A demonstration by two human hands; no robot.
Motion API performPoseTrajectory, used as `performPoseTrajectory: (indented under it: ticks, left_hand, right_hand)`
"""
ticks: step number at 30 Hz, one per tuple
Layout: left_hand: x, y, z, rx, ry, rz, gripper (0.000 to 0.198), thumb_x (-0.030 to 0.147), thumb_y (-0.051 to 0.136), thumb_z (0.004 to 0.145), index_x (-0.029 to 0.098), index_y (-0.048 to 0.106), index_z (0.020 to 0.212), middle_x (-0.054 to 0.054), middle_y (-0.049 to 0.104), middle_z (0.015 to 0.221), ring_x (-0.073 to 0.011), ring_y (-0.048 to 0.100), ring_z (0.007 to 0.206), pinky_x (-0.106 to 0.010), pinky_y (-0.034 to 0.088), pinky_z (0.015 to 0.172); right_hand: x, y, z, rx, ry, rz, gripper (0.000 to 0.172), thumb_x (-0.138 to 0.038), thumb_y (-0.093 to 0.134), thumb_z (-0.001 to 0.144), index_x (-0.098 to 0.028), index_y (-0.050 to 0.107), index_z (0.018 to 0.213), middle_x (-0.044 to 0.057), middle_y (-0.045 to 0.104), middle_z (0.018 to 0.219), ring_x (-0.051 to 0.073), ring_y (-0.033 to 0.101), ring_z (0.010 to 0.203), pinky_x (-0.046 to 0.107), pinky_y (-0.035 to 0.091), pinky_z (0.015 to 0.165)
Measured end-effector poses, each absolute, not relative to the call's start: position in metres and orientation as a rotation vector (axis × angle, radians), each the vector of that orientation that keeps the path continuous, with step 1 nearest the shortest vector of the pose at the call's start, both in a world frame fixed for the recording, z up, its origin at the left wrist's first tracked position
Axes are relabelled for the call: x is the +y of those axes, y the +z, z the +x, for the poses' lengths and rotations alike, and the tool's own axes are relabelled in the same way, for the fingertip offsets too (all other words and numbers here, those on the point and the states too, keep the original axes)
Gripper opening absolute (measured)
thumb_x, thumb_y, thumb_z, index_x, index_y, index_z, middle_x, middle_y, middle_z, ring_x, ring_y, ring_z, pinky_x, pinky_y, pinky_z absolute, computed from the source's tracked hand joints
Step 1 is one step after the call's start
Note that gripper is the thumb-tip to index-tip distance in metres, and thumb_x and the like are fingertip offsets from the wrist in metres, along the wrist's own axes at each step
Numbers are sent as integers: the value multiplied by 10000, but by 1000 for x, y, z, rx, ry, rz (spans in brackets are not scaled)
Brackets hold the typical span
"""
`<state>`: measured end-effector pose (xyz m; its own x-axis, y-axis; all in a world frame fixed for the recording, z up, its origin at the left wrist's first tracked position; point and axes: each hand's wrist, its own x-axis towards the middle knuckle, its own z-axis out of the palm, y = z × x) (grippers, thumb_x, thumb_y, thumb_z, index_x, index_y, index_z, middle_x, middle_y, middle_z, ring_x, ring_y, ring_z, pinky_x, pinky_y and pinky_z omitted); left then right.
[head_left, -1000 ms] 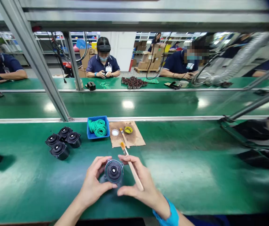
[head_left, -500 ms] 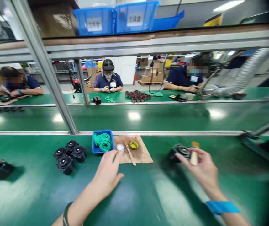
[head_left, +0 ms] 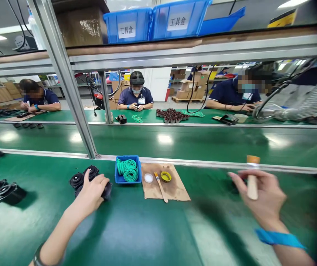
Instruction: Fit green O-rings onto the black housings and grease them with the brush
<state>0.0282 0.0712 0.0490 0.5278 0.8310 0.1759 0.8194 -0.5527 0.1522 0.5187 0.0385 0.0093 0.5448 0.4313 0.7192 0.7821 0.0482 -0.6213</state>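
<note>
My left hand reaches to a cluster of black round motor parts on the green bench and closes over the near one. My right hand is out to the right, fingers curled around a small wooden-handled brush held upright. A dark part lies behind that hand, mostly hidden and blurred. Between the hands sit a blue tray of green rubber rings and a brown paper sheet carrying a white lid, a yellow cap and a second brush.
More black parts lie at far left. A slanted metal post rises from the rail behind the bench. Across a green conveyor, several other people sit working. Blue bins stand on the shelf overhead.
My left hand swung left from near the brown paper onto the cluster of black parts. My right hand carried the brush further right, and the black part it held no longer shows in it.
</note>
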Motion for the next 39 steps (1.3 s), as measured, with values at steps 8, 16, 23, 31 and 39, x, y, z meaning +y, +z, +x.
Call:
performPoseTrajectory:
  ticks: [8, 16, 23, 31, 39]
  left_hand:
    - [5, 22, 87, 1158, 420, 2366, 707, 253, 840, 648, 210, 552, 1292, -120, 634, 1217, -322, 586, 1095, -476, 495, 955]
    - [-7, 7, 87, 1000, 562, 2210, 820, 448, 822, 680, 212, 461, 1378, -153, 554, 1331, -319, 534, 1211, -451, 455, 1040]
    - [-8, 14, 75, 1002, 584, 2141, 722, 444, 792, 722, 209, 509, 1344, -140, 576, 1312, -302, 551, 1210, -424, 454, 1044]
    - [-4, 9, 65, 1124, 731, 2149, 633, 461, 725, 788, 229, 503, 1334, -143, 551, 1336, -303, 540, 1238, -451, 455, 1055]
    - [-11, -9, 60, 957, 981, 2390, 837, 600, 732, 703, 243, 402, 1383, -176, 522, 1387, -335, 511, 1288, -475, 470, 1048]
  right_hand:
    - [120, 17, 322, -2033, 0, -1177, 126, -297, 545, 952, -233, 637, 893, 29, 697, 856, 186, 650, 785, 289, 480, 711]
    - [163, 15, 266, -2249, 127, -1226, 184, -126, 749, 770, -192, 582, 810, 16, 604, 755, 182, 549, 712, 263, 369, 661]
    - [165, 14, 267, -2229, 188, -1231, 204, -4, 626, 756, -192, 552, 728, -11, 600, 664, 162, 545, 650, 258, 351, 662]
    - [127, 41, 281, -1995, 198, -1099, 109, -156, 542, 881, -211, 527, 788, 56, 660, 832, 201, 607, 787, 313, 459, 729]
    - [-1, 30, 302, -2348, 267, -516, 118, -142, 518, 939, -243, 550, 886, 7, 717, 791, 159, 608, 667, 310, 446, 603]
